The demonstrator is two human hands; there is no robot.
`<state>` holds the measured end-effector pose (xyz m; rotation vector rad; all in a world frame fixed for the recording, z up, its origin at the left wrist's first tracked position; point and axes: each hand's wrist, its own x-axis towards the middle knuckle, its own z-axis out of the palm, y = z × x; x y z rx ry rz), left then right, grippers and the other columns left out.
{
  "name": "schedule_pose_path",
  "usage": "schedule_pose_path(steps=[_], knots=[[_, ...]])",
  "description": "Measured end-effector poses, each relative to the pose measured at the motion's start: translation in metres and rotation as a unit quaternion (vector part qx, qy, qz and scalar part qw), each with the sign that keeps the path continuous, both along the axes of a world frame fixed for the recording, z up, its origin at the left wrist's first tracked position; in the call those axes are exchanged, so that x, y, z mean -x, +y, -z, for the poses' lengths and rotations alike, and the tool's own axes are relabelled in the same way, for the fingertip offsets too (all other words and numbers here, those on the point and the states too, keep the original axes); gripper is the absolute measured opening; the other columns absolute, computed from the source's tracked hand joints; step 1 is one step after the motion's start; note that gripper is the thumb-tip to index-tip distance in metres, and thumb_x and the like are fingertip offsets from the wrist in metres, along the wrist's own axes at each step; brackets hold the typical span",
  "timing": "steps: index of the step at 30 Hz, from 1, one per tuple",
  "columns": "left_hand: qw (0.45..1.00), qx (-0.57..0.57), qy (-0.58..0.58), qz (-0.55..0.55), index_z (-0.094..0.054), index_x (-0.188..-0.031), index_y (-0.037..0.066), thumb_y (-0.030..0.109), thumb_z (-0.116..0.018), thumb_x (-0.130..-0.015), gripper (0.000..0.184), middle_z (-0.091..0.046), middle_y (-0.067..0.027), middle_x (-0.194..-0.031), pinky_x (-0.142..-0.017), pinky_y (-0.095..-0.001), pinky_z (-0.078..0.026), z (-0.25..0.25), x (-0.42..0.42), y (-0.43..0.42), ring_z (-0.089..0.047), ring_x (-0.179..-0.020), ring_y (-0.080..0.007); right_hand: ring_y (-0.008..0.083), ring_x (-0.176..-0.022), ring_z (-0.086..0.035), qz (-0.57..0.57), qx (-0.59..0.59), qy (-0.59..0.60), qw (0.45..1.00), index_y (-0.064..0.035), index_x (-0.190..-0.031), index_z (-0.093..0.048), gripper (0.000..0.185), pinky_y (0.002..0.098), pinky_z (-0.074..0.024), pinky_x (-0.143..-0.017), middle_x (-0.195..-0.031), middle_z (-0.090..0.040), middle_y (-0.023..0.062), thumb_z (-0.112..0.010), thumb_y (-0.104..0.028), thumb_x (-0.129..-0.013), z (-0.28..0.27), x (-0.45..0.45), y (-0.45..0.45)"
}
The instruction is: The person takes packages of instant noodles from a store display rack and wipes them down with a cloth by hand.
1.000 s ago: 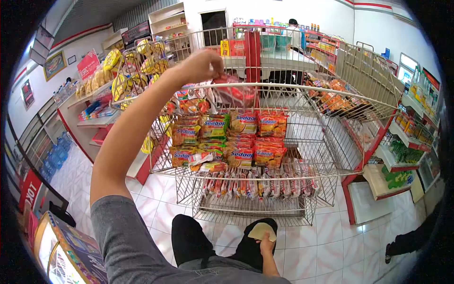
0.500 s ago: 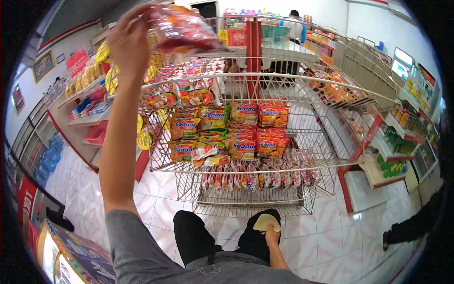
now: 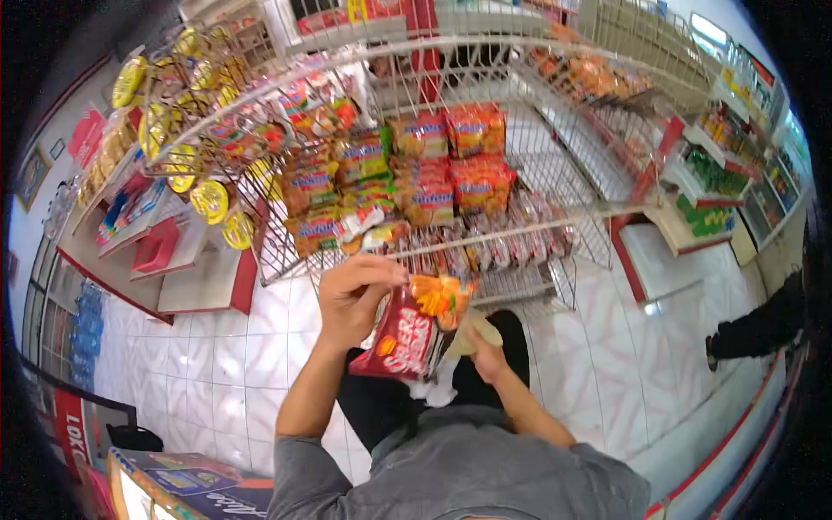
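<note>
**Glossy dark-red plastic packet with an orange food picture point(image 3: 409, 336) coming down from the top of the frame to its centre**

My left hand point(image 3: 351, 303) is coming down with it from the upper left, and the view is tilting lower. My left thumb and fingers are pinching the packet near its upper left corner; it is hanging tilted above my lap, its printed front facing me. My right hand point(image 3: 490, 360) is grasping a thin, pale-yellow folded piece point(image 3: 478, 332), cloth or paper, I cannot tell, just right of the packet; whether the two are touching is not showing. The large white wire rack point(image 3: 598, 211) is filling the upper half of the frame. I am judging the film slick and the contents brittle, so pinching only the edge, lightly and steadily, is serving best, with the yellow piece staying flat.
</note>
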<state>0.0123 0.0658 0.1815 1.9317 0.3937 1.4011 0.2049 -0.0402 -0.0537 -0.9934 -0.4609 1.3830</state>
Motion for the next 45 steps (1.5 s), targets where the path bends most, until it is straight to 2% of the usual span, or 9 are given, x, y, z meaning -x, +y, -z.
schedule_pose_path(steps=[4,5,12,18,30,33,34,37,45], knots=[[0.995,0.099,0.007,-0.026,-0.068,-0.089,-0.001,-0.011,-0.056,-0.08,0.018,-0.065,-0.0124,-0.092,-0.074,-0.0269,-0.051,0.065,-0.011,-0.001,-0.062,-0.086,-0.0186,0.0165,-0.105,-0.057,-0.09,-0.082,0.123,0.985,-0.007,-0.133,-0.039,0.042,0.0322,-0.0489,-0.087,-0.121,-0.056,0.0069,-0.045,-0.027,-0.097,-0.028,0.014,0.013],[0.987,0.159,0.025,-0.012,-0.068,-0.091,-0.001,-0.01,-0.057,-0.081,0.017,-0.064,-0.012,-0.095,-0.074,-0.0248,-0.05,0.071,-0.011,-0.002,-0.062,-0.087,-0.0172,0.0162,-0.106,-0.057,-0.122,-0.086,0.266,0.952,-0.007,-0.136,-0.035,0.044,0.0317,-0.0486,-0.088,-0.124,-0.054,0.0077,-0.044,-0.027,-0.098,-0.047,0.012,0.01],[0.925,0.378,0.015,0.038,-0.057,-0.113,-0.002,0.004,-0.059,-0.088,0.027,-0.059,-0.0102,-0.104,-0.073,-0.0266,-0.053,0.132,-0.007,0.005,-0.063,-0.083,-0.0161,0.0136,-0.113,-0.049,-0.049,-0.12,0.03,0.991,-0.005,-0.134,-0.036,0.045,0.0301,-0.0415,-0.095,-0.124,-0.05,0.0053,-0.052,-0.022,-0.095,-0.054,0.028,0.002],[0.862,0.501,-0.075,-0.011,-0.052,-0.113,0.0,0.027,-0.05,-0.096,0.032,-0.06,-0.0104,-0.102,-0.074,-0.0318,-0.053,0.189,0.009,-0.03,-0.062,-0.086,-0.0179,0.0148,-0.113,-0.048,0.104,-0.097,0.122,0.982,-0.0069,-0.136,-0.033,0.046,0.0316,-0.0403,-0.095,-0.127,-0.047,0.0053,-0.051,-0.022,-0.096,-0.027,0.022,0.004],[0.856,0.494,-0.143,-0.058,-0.053,-0.118,-0.001,0.015,-0.052,-0.095,0.028,-0.061,-0.0064,-0.105,-0.078,-0.0265,-0.05,0.162,-0.004,-0.067,-0.06,-0.09,-0.0106,0.0165,-0.104,-0.054,0.095,-0.148,-0.12,0.977,0.0002,-0.13,-0.04,0.042,0.0295,-0.0419,-0.088,-0.117,-0.054,0.0059,-0.053,-0.019,-0.094,-0.051,0.053,-0.002],[0.836,0.519,-0.15,-0.1,-0.055,-0.114,-0.002,0.02,-0.052,-0.095,0.029,-0.063,-0.0061,-0.099,-0.073,-0.0241,-0.05,0.145,0.008,-0.066,-0.06,-0.084,-0.0093,0.0168,-0.102,-0.055,0.048,-0.165,-0.371,0.913,0.0023,-0.124,-0.047,0.037,0.03,-0.0418,-0.088,-0.111,-0.058,0.0063,-0.052,-0.02,-0.094,-0.065,0.039,-0.014],[0.836,0.512,-0.163,-0.111,-0.054,-0.112,-0.003,0.023,-0.051,-0.095,0.031,-0.063,-0.0062,-0.097,-0.072,-0.0227,-0.049,0.137,0.01,-0.065,-0.061,-0.081,-0.0088,0.0162,-0.103,-0.054,0.058,-0.137,-0.156,0.977,0.0045,-0.12,-0.051,0.037,0.0294,-0.041,-0.09,-0.111,-0.059,0.0084,-0.052,-0.023,-0.094,-0.066,0.042,-0.016],[0.855,0.478,-0.17,-0.105,-0.053,-0.113,-0.002,0.022,-0.05,-0.095,0.03,-0.063,-0.0062,-0.096,-0.073,-0.0231,-0.049,0.12,0.013,-0.064,-0.061,-0.082,-0.0092,0.0168,-0.104,-0.054,0.04,-0.159,-0.122,0.979,0.0061,-0.123,-0.048,0.043,0.0294,-0.0401,-0.092,-0.113,-0.059,0.0098,-0.052,-0.024,-0.094,-0.079,0.036,-0.014],[0.756,0.599,-0.254,-0.07,-0.049,-0.121,0.003,0.047,-0.036,-0.097,0.052,-0.063,-0.0089,-0.109,-0.081,-0.0329,-0.052,0.129,0.01,-0.063,-0.064,-0.094,-0.0181,0.0199,-0.115,-0.048,-0.033,-0.187,-0.287,0.939,0.0033,-0.131,-0.041,0.049,0.0324,-0.0343,-0.1,-0.124,-0.052,0.0118,-0.054,-0.024,-0.092,-0.095,0.027,-0.004]])
